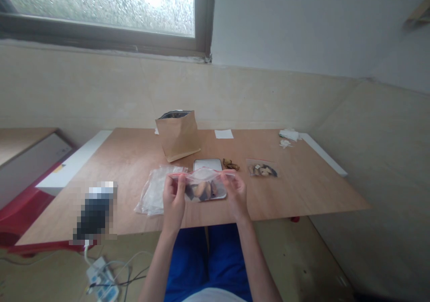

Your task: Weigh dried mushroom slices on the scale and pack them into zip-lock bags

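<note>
Between my hands is a clear zip bag [203,191] with a red-edged top, holding several tan and dark dried pieces. My left hand [174,193] pinches the bag's left top corner. At the right top corner, my right hand [235,192] grips the same edge. The bag's mouth looks slightly parted in the middle. Behind it lies a white tray [207,163], partly covered by the bag. A few dark dried pieces [231,164] rest on the table beside the tray. To the left of my left hand is a stack of empty clear bags [152,192].
An open brown paper bag [178,134] stands at the back. A filled zip bag [263,169] lies to the right. White paper [224,134] and crumpled white scraps [289,135] sit along the far side. A blurred-out device [96,210] with a cable is near the left edge of the wooden table [302,190].
</note>
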Demonstrator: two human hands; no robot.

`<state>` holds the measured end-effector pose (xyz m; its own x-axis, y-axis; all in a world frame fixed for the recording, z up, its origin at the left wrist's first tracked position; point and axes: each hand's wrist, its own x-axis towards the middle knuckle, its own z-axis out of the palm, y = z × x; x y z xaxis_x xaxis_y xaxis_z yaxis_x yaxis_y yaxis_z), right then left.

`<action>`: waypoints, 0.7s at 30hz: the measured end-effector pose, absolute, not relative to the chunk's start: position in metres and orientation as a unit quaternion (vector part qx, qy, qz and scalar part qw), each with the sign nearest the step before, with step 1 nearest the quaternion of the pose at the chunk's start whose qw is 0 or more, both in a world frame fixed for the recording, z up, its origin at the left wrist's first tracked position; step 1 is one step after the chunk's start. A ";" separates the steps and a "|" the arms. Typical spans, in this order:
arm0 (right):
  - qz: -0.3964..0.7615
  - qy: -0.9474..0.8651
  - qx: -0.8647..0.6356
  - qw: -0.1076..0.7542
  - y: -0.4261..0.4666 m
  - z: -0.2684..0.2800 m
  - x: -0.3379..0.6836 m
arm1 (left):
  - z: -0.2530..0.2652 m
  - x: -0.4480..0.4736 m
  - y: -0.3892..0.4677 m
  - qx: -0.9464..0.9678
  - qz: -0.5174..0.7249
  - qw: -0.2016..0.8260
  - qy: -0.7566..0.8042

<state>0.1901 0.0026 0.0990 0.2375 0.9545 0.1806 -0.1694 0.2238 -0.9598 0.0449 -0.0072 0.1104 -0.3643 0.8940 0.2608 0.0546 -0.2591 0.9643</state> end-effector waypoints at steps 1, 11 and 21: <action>0.431 -0.447 -0.448 0.643 0.002 0.100 0.190 | 0.111 0.045 -0.008 0.458 0.650 0.334 0.506; 0.400 -0.448 -0.469 0.648 0.003 0.101 0.192 | 0.103 0.042 -0.006 0.469 0.624 0.411 0.472; 0.394 -0.477 -0.466 0.633 0.002 0.102 0.196 | 0.107 0.036 -0.006 0.447 0.634 0.391 0.496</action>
<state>0.1960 0.0020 0.1023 0.2357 0.9424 0.2373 -0.0546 0.2566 -0.9650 0.0363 -0.0064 0.1071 -0.2945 0.9387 0.1791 -0.0516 -0.2027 0.9779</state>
